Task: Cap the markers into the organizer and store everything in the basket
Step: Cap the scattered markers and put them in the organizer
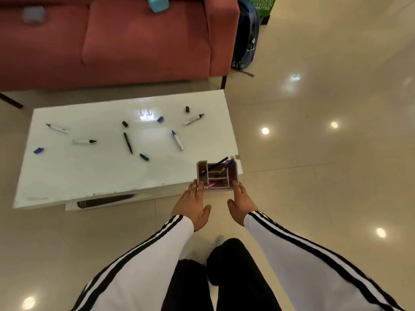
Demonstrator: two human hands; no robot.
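Left hand [193, 203]: fingers straight, tips at the near left side of the organizer [202, 163], gripping nothing.
Right hand [241, 202]: fingers straight, tips at the organizer's near right side.
Organizer: stands on the near right corner of the table [89, 176], with a few pens leaning inside.
Markers: five lie uncapped and scattered, from the far-left marker [57, 128] to the far-right marker [193, 119].
Caps: five lie loose, among them a blue cap [38, 150] at the left and a teal cap [144, 157] near the middle.
Basket: not in view.
Progress: looks barely begun. Every marker on the table needs capping and slotting in, and then the organizer has to be stored.
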